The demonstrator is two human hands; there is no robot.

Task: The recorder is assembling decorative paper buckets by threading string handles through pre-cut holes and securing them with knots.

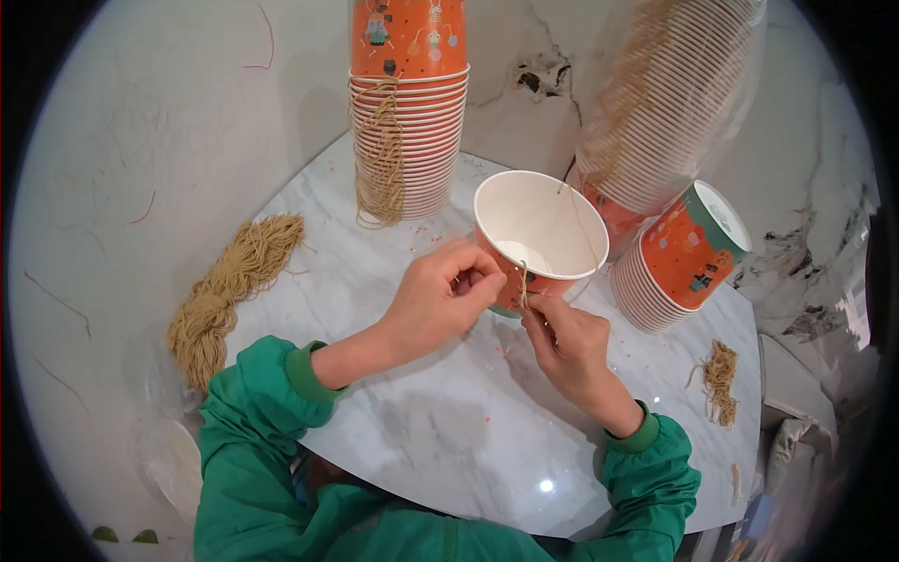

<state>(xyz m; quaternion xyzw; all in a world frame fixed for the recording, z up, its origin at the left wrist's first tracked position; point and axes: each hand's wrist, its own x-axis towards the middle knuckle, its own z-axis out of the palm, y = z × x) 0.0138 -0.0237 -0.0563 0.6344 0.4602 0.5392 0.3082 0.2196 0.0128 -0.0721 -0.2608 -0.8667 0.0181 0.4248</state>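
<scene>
An orange paper cup [543, 229] with a white inside stands upright on the marble table, its mouth toward me. A tan string [523, 278] hangs in a loop at the near side of its rim. My right hand [571, 345] pinches the lower end of that string just in front of the cup. Beside the cup's left wall, my left hand [448, 292] has thumb and fingers pressed together; what they hold, if anything, is hidden. A thin thread runs over the cup's right rim, with a dark thin piece at the far rim.
At the back stands a tall stack of orange cups [412, 140] with tan strings hanging down it. A plastic-wrapped stack [670, 94] leans behind a short overturned stack [688, 248] at right. A skein of tan yarn [234, 290] lies left, a small bundle [720, 382] right.
</scene>
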